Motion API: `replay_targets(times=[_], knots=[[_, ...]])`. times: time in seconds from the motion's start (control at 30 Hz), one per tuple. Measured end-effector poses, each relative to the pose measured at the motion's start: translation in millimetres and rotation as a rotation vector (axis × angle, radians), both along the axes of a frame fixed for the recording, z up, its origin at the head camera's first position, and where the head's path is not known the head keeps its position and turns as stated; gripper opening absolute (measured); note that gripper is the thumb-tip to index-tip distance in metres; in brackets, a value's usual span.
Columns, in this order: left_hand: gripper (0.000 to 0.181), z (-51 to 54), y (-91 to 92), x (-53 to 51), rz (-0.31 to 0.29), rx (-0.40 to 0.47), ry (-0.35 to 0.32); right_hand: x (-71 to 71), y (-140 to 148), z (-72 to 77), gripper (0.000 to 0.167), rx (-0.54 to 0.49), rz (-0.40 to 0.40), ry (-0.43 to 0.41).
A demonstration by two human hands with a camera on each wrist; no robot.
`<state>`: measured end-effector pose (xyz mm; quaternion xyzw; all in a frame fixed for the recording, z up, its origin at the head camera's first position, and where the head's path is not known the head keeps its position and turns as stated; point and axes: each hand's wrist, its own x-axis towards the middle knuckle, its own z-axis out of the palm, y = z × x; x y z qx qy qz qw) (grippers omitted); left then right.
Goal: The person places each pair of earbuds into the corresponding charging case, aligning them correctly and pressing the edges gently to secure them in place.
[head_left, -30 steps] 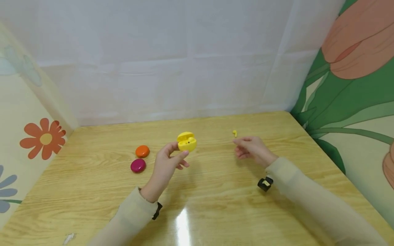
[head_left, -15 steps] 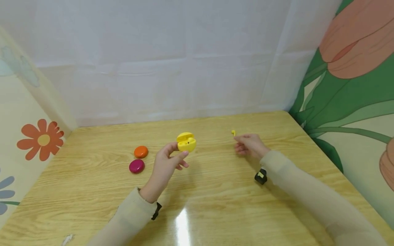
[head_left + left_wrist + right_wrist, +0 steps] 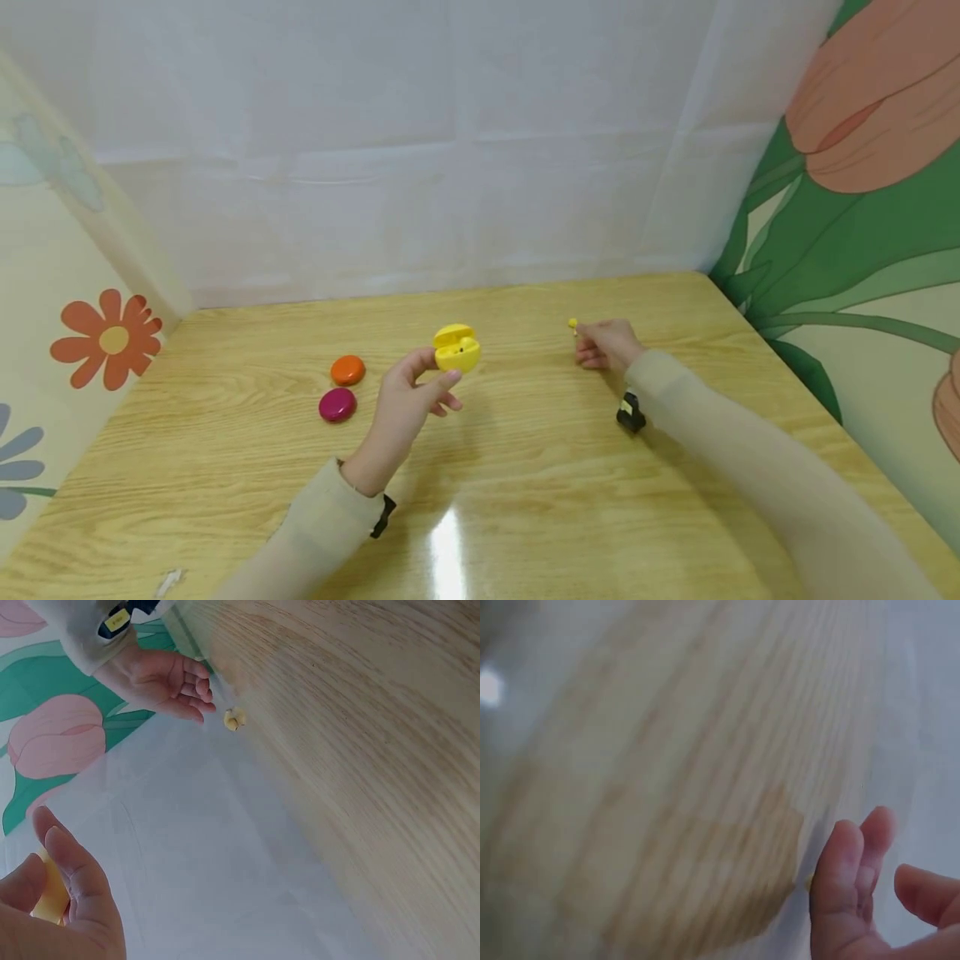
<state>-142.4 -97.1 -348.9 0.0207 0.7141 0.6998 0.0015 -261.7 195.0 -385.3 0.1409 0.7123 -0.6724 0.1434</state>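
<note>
My left hand (image 3: 405,400) holds a yellow earbud case (image 3: 457,353) with its lid up, above the table. A small dark spot shows inside the case. In the left wrist view, the case (image 3: 52,892) is pinched between thumb and fingers and mostly hidden. A yellow earbud (image 3: 573,323) lies toward the back of the table. My right hand (image 3: 609,340) is right beside it, fingers covering part of its stem in the head view. The right wrist view shows my right thumb (image 3: 926,894) apart from the fingers; only a sliver of yellow peeks out behind them.
To the left of my left hand, an orange round case (image 3: 348,369) and a magenta round case (image 3: 337,405) lie on the wooden table (image 3: 510,483). A white sheet (image 3: 360,167) hangs behind the table. A flower-painted panel (image 3: 862,275) stands at the right.
My right hand has moved forward and slightly left to the earbud, turning so that its fingers now cover part of it. The left hand and the case stay about where they were.
</note>
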Motion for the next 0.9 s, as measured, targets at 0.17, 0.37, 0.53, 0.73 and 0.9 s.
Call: replay_targets(times=[0.17, 0.37, 0.53, 0.73, 0.9], knots=[[0.028, -2.0, -0.4, 0.8, -0.011, -0.002, 0.027, -6.9, 0, 0.7, 0.01, -0.01, 0.0, -0.033], [0.028, -1.6, 1.1, 0.5, -0.007, 0.0, 0.007, -14.8, 1, -3.3, 0.012, 0.0, -0.003, -0.064], [0.028, -1.0, 3.0, 0.7, -0.008, -0.005, -0.009, -22.1, 0, -7.3, 0.015, 0.035, 0.006, -0.089], [0.029, -0.3, 3.6, -0.7, -0.001, -0.008, -0.017, -27.2, -3, -4.9, 0.012, 0.124, 0.027, -0.104], [0.03, -0.3, 3.5, -1.5, 0.0, -0.009, -0.018, -28.5, -4, -2.2, 0.011, 0.165, 0.049, -0.103]])
